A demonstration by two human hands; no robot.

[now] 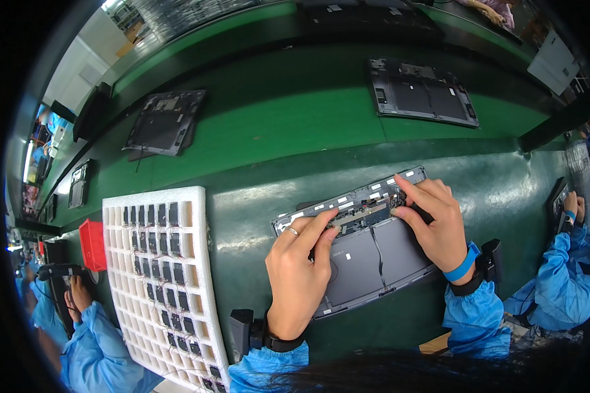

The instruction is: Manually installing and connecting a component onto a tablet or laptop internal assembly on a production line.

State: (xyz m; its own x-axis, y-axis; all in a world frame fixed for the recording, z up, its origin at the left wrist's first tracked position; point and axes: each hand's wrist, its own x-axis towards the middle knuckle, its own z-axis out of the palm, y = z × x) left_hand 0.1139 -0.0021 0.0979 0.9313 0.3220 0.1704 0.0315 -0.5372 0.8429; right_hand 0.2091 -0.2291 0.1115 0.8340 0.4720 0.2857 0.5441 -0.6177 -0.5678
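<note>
A dark grey tablet housing (355, 267) lies open in front of me, its inner side up. A thin cable runs down its middle. Along its far part is a long, narrow circuit board (364, 217) with a metallic strip. My left hand (294, 274), with a ring on one finger, pinches the board's left end between thumb and fingertips. At the other end, the thumb and index finger of my right hand (437, 223) close on the board near small parts. The fingertips partly hide both ends, so whether the board is seated or slightly raised I cannot tell.
Left of the housing stands a white foam tray (202, 262) with small black parts with wires in several slots. A red bin (92, 243) is beyond it. More open housings lie on the green conveyor belt (275, 105). Co-workers in blue sleeves (101, 350) sit at both sides.
</note>
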